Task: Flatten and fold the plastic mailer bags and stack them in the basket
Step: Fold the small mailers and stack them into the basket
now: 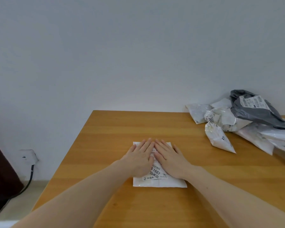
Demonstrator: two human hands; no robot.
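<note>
Pale grey wall backs a wooden table (105,129) that fills the lower view. Two bare forearms reach forward over it. Left hand (139,157) and right hand (169,159) lie side by side, palms down, fingers straight and together, index fingers nearly touching. Both press flat on a white mailer (160,181) with black printed labelling; neither grips it. The mailer lies under the hands as a neat rectangle on the table, its near edge showing just behind the wrists. To the right of the right hand, well apart and farther away, sits a loose pile (229,119) of crumpled white mailers, with a grey mailer (253,109) draped on top. No basket is in view. Low on the wall to the left of the left hand is a socket (27,156) with a dark cable. Judged from this, the flattening step is in hand; the next move likely calls for lifting one edge and folding it over.
</note>
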